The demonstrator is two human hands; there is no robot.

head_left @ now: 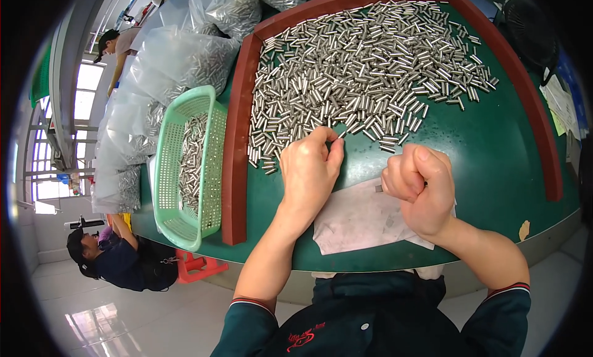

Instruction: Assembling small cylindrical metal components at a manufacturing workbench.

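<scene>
We seem to be picking metal pins from a heap.

Our left hand (309, 168) pinches a pin (342, 135) by the heap (352, 72)'s near edge; our right hand (423, 190) curls closed above a stained cloth (349, 221), its contents hidden. Next likely calls for a light, steady fingertip grip. Red-brown rails (237, 153) border the green table (494, 147); bags (179, 60), a mint basket (213, 171) and co-workers (126, 261) lie leftward.

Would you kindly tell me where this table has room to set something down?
The widest bare green lies between the right hand and right red rail; a smaller patch separates the metal pins from the cloth. Crowded: under the pins, and the left side, holding basket and bags.
</scene>
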